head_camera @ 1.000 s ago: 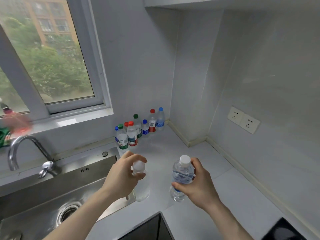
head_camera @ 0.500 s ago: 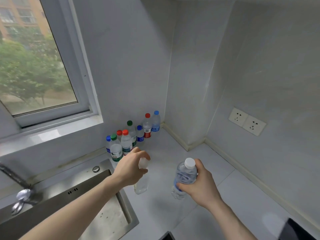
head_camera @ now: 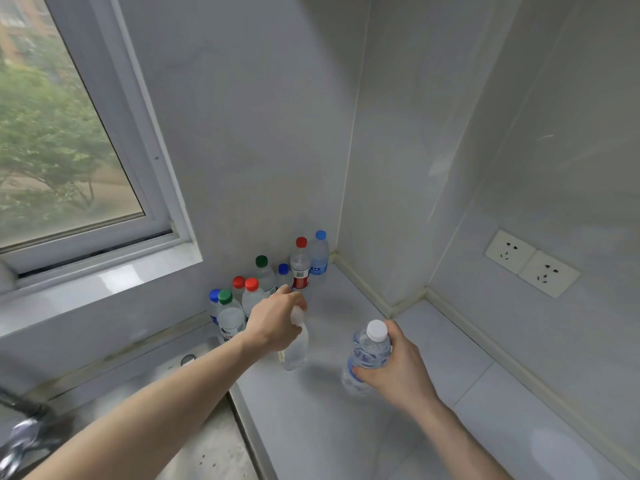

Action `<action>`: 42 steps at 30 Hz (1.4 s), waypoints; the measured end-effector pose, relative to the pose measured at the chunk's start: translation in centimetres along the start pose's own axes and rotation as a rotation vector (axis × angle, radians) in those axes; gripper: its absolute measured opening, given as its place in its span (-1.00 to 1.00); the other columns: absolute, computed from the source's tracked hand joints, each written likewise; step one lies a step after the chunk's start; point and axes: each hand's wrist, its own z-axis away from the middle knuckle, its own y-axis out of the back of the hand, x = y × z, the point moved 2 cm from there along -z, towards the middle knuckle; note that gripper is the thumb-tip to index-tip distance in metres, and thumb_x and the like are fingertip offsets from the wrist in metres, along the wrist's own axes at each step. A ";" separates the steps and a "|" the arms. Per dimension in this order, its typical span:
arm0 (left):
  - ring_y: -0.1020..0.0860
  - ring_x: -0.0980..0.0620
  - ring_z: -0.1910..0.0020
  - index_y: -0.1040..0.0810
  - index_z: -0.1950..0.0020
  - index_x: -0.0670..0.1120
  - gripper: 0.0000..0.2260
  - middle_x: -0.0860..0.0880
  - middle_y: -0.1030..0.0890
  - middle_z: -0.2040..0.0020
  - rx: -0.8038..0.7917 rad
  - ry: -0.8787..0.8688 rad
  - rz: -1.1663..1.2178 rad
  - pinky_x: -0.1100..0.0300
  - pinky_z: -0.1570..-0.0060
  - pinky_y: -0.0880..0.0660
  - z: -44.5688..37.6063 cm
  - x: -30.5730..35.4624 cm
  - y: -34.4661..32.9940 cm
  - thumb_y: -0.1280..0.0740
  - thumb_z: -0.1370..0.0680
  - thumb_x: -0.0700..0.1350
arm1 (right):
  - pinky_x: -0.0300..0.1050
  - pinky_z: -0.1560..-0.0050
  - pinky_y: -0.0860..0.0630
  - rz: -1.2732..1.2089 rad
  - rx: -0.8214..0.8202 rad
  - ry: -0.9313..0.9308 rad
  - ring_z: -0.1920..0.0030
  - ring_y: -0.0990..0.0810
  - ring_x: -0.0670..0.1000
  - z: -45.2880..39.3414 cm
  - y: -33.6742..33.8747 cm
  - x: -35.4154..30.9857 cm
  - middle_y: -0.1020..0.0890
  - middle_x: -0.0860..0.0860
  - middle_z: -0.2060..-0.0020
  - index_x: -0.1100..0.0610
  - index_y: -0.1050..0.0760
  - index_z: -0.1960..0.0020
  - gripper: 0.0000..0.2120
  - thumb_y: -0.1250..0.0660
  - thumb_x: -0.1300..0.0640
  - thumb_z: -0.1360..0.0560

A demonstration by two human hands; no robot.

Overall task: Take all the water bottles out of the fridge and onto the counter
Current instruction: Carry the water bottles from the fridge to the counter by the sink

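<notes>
Your hands each grip a bottle over the bench (head_camera: 346, 427): your left hand (head_camera: 275, 322) is curled round the top of a clear bottle (head_camera: 294, 351), covering most of its white cap, and your right hand (head_camera: 394, 368) wraps the body of a white-capped bottle (head_camera: 369, 355). Both bottles are upright, bases at or just above the surface; you cannot tell which. Behind your left hand, a cluster of bottles (head_camera: 266, 282) with red, blue and green caps stands against the wall, near the window (head_camera: 69, 150) and the sink (head_camera: 207, 452).
</notes>
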 end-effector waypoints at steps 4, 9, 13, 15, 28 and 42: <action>-0.62 -0.13 -0.03 -0.58 -0.21 0.09 -0.64 0.05 -0.51 -0.17 -0.003 0.011 -0.040 -0.02 0.01 -0.61 -3.5 -1.0 -0.2 -0.53 -0.44 -0.08 | -0.40 0.15 -0.51 -0.013 -0.004 -0.017 0.03 -0.62 -0.29 -2.9 -0.8 0.2 -0.60 -0.43 0.04 -0.18 -0.46 -0.08 -0.50 -0.65 0.11 -0.31; -0.61 -0.14 0.03 -0.56 -0.20 0.09 -0.68 0.03 -0.50 -0.15 0.001 0.041 -0.080 0.03 0.17 -0.57 -6.3 -1.7 -0.2 -0.46 -0.48 -0.12 | -0.35 0.15 -0.54 -0.009 -0.008 -0.039 0.06 -0.62 -0.26 -5.7 -1.7 0.8 -0.62 -0.38 0.07 -0.15 -0.47 -0.08 -0.49 -0.65 0.13 -0.27; -0.59 -0.16 0.03 -0.55 -0.20 0.12 -0.65 0.03 -0.51 -0.14 0.000 0.076 -0.061 -0.01 0.13 -0.59 -8.5 -3.1 -0.2 -0.46 -0.45 -0.13 | -0.40 0.16 -0.51 -0.014 -0.036 -0.039 0.04 -0.62 -0.27 -8.6 -2.9 0.9 -0.61 -0.39 0.04 -0.15 -0.47 -0.08 -0.49 -0.64 0.16 -0.29; -0.58 -0.14 0.03 -0.56 -0.20 0.12 -0.65 0.04 -0.51 -0.14 0.007 0.082 -0.048 0.00 0.12 -0.59 -9.7 -3.9 -0.5 -0.47 -0.45 -0.13 | -0.42 0.18 -0.50 -0.010 -0.043 -0.041 0.05 -0.62 -0.28 -10.3 -3.7 0.9 -0.62 -0.38 0.06 -0.13 -0.48 -0.07 -0.51 -0.63 0.18 -0.30; -0.62 -0.17 0.05 -0.60 -0.23 0.06 -0.63 0.02 -0.53 -0.20 -0.003 0.102 -0.074 -0.02 0.14 -0.62 -11.2 -8.2 -2.5 -0.48 -0.45 -0.19 | -0.44 0.26 -0.44 0.080 -0.101 -0.047 0.11 -0.59 -0.25 -18.3 -8.6 -0.1 -0.63 -0.21 0.11 -0.12 -0.45 -0.06 -0.50 -0.61 0.22 -0.29; -0.60 -0.08 -0.17 -0.57 -0.32 0.10 -0.71 0.06 -0.63 -0.27 0.049 -0.067 -0.151 0.05 -0.32 -0.37 -10.9 -8.9 -3.0 -0.40 -0.60 -0.09 | -0.15 0.13 -0.52 0.135 -0.139 -0.067 0.02 -0.63 0.02 -22.9 -13.4 -1.1 -0.65 -0.08 0.03 -0.06 -0.48 -0.08 -0.55 -0.59 0.24 -0.32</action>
